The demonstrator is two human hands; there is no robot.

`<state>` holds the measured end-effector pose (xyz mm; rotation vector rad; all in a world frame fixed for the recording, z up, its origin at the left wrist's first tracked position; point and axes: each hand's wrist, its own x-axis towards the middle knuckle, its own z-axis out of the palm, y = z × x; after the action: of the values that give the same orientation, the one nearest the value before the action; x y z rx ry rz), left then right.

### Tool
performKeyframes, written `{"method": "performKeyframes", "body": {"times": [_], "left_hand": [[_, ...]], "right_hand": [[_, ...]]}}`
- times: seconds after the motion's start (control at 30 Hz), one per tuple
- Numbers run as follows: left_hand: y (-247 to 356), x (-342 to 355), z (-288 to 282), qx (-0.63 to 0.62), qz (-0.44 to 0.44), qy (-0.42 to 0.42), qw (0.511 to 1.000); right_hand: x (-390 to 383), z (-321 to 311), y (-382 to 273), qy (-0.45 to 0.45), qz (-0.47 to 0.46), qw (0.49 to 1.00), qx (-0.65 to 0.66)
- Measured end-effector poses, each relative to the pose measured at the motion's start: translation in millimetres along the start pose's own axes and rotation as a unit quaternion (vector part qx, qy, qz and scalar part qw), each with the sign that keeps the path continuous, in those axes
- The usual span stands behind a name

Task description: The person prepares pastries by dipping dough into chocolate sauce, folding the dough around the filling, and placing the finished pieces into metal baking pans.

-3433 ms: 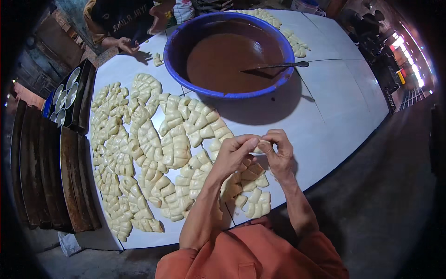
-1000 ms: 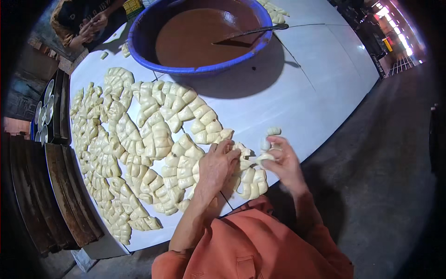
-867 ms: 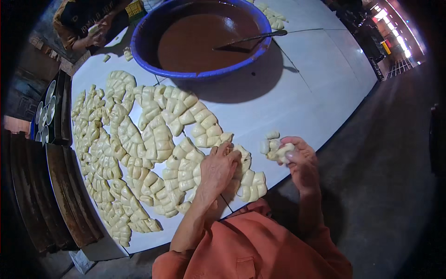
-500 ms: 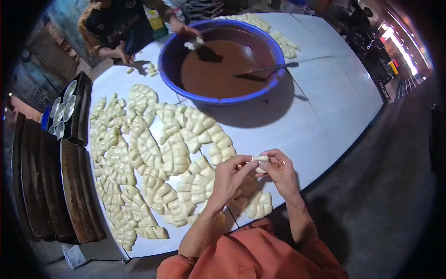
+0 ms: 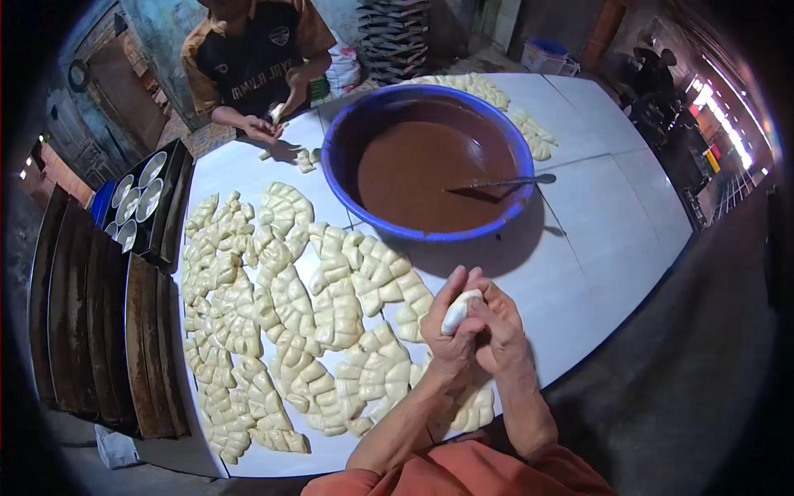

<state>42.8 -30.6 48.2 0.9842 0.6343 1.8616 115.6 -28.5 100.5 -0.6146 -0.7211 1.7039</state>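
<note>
A small, pale piece of dough (image 5: 460,312) is pressed between my two hands, above the near edge of the white-tiled table. My left hand (image 5: 448,343) cups it from the left, and my right hand (image 5: 501,331) closes over it from the right, its fingers partly hiding it. Many joined, glossy dough pieces (image 5: 335,310) lie spread across the table to the left and below my hands. Beyond my hands stands a wide blue basin (image 5: 405,232) holding brown liquid (image 5: 405,178). A dark-handled ladle or spoon (image 5: 529,179) rests over its right rim, its far end in the liquid.
Across the table, a person (image 5: 256,74) holds a dough piece between both hands. More dough (image 5: 533,136) lies behind the basin. Dark long trays (image 5: 91,322) stand along the table's left side, near a black tray of round tins (image 5: 149,201). Stacked metal racks (image 5: 393,37) rise at the back.
My hands have gone from pinching the dough at their fingertips to enclosing it between the palms. The other person's hand has moved from over the basin back to their body. My view has tilted up.
</note>
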Motion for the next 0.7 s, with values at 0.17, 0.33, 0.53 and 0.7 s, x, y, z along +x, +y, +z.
{"method": "performKeyframes", "body": {"times": [0.17,0.33,0.53,0.7], "left_hand": [[-16.4,-4.3,-13.3,-0.030,-0.230,0.050,0.971],[-2.2,-2.2,-54.0,0.031,-0.309,0.052,0.949],[5.9,-7.6,-87.6,0.069,-0.336,0.069,0.937],[14.0,-10.7,-92.6,0.058,-0.352,0.058,0.932]], "right_hand": [[73.2,-14.0,-21.2,-0.042,0.031,0.994,-0.093],[164.4,-28.3,-43.1,-0.056,0.037,0.916,-0.396],[214.9,-47.4,-13.7,-0.165,0.083,0.639,-0.747],[218.3,-30.6,-21.2,-0.201,0.164,0.706,-0.659]]}}
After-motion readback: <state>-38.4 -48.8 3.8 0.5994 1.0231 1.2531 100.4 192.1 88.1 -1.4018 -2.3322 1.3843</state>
